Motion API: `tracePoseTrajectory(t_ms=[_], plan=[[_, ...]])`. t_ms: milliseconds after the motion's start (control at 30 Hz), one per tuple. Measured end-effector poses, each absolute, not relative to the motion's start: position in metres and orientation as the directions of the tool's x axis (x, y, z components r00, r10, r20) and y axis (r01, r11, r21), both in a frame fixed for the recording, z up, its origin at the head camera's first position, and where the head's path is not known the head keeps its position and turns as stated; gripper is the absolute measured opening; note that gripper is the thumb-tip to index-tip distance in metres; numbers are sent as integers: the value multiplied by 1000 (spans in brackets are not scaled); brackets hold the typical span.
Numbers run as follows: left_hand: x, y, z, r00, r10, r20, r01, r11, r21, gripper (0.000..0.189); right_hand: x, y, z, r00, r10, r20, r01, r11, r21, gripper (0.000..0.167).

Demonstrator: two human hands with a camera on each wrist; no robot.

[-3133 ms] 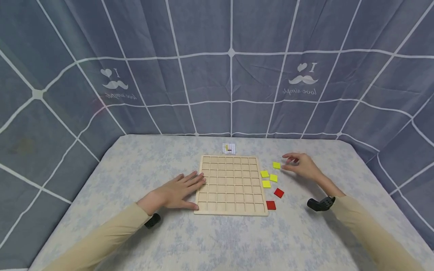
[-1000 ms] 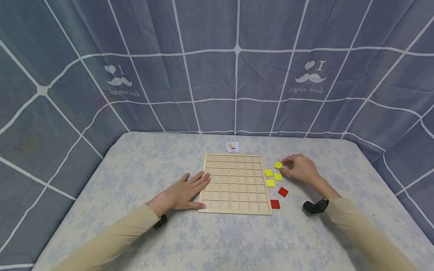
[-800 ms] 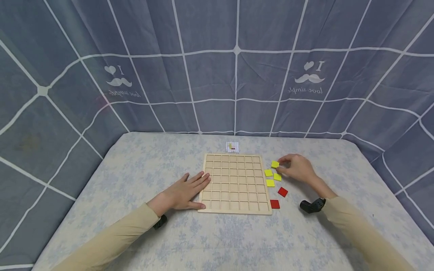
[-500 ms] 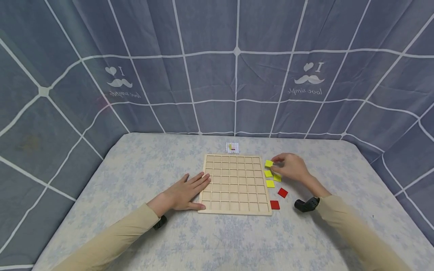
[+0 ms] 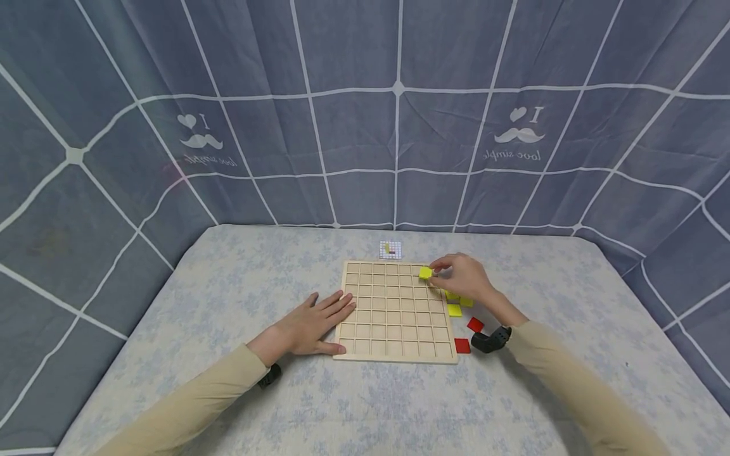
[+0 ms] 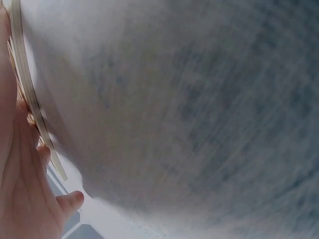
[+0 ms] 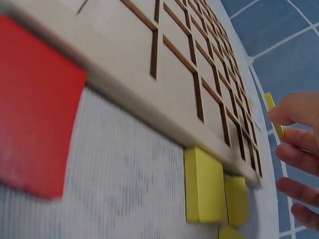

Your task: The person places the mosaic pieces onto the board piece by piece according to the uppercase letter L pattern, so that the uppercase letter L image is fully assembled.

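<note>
In the head view a wooden grid board lies on the table. My right hand pinches a yellow square tile above the board's far right corner. The right wrist view shows that yellow tile edge-on between thumb and finger, off the surface. My left hand rests spread on the board's left edge, fingers straight. In the left wrist view part of the left hand appears beside the board's edge. Yellow tiles lie along the board's right side, partly behind the right hand.
Two red tiles, one red tile by the board's near right corner and another red tile farther back, lie on the patterned tablecloth. A small printed grid card sits beyond the board. A grid-patterned curtain surrounds the table.
My right hand has taken hold of the farthest yellow tile and carried it left, from beside the board to over its far right corner. The left hand stays on the board's edge.
</note>
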State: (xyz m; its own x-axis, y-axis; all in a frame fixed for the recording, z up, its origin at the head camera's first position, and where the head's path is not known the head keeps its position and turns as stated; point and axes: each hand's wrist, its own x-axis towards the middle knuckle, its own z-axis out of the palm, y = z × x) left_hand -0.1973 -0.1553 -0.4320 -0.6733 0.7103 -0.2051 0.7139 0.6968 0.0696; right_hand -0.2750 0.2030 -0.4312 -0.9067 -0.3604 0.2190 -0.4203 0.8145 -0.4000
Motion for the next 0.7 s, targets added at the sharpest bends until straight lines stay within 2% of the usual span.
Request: tracePoseTrajectory(t_ms=[233, 700], plan=[[-196, -155, -432, -671, 717, -189, 717, 692, 80, 85, -279, 182, -435, -882, -406, 238, -470, 779, -415, 29], [-197, -157, -437, -668, 722, -180, 720, 688, 87, 85, -289, 136, -438, -862, -469, 193, -503, 746, -437, 30]])
